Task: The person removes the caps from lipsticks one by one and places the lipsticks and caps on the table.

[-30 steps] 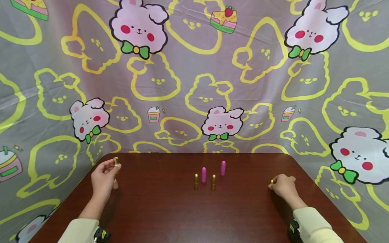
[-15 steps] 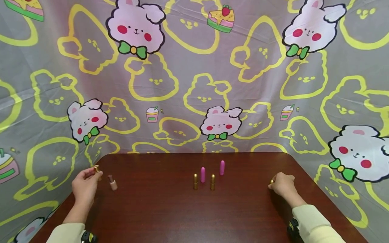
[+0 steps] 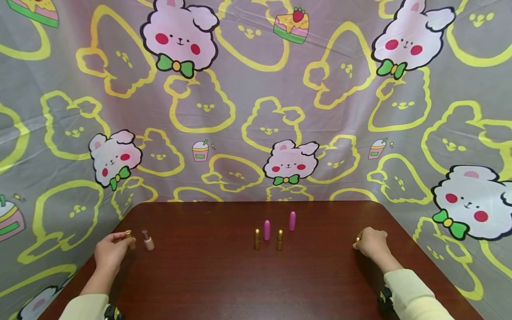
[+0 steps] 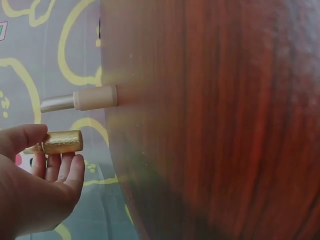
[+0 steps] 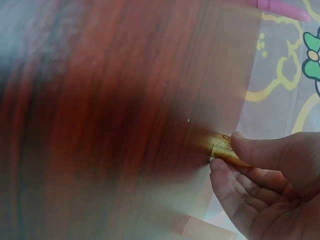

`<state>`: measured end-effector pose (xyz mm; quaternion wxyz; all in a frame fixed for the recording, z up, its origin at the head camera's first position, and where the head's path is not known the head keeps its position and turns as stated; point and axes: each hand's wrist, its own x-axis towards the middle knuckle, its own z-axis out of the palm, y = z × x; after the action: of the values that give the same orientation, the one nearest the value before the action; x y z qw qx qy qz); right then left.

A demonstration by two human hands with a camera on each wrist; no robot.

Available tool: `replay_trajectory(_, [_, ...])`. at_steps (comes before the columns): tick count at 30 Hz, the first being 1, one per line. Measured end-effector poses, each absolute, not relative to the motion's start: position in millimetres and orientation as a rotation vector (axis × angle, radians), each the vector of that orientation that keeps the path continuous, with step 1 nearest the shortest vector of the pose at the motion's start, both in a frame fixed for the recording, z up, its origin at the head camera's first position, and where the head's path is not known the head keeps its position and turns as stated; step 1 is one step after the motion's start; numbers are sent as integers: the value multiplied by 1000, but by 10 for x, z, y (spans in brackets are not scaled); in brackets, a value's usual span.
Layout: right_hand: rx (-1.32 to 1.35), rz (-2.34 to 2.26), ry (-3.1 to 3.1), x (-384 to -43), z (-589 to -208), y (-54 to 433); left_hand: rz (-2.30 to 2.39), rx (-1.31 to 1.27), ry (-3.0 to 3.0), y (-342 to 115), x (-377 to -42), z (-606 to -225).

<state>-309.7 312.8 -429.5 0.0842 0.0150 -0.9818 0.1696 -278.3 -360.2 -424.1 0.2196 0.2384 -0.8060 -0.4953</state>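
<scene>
My left hand pinches a gold lipstick tube between thumb and fingers near the table's left edge. In the left wrist view that tube's base is a little apart from the tabletop. Just right of it stands a beige lipstick with a slimmer, darker upper part. Over on the right side, my right hand grips another gold lipstick tube, its end against the table; the fingers cover most of it. Mid-table stand two gold tubes and two pink tubes, all upright.
The dark wooden table has rounded far corners. A grey cartoon-print cloth hangs behind it and along both sides. In the right wrist view a pale beige tube shows at the bottom, and a pink tube at the top.
My left hand has moved left and then down with the gold lipstick tube, uncovering the beige lipstick that it partly hid. The right hand has stayed put.
</scene>
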Motion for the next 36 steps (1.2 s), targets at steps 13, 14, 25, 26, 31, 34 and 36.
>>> replay_trajectory(13, [64, 529, -2918, -3085, -4302, 3139, -1365, 649, -2333, -3637, -2782, -4355])
replay_trajectory(14, [59, 529, -2917, -3087, -4305, 3141, -1365, 648, -2337, -3636, -2780, -4354])
replay_trajectory(25, [7, 593, -2921, -3096, -4245, 3130, -1332, 597, -2380, -3635, -2763, -4371])
replay_trajectory(26, [3, 603, -2920, -3093, -4225, 3125, -1331, 598, -2380, -3636, -2764, -4372])
replay_trajectory(31, [-39, 649, -2915, -3092, -4131, 3100, -1321, 589, -2383, -3649, -2762, -4389])
replay_trajectory(34, [-62, 656, -2899, -3092, -4052, 3053, -1307, 582, -2392, -3653, -2760, -4403])
replay_trajectory(36, [-82, 649, -2889, -3091, -3997, 3002, -1301, 578, -2397, -3651, -2760, -4408])
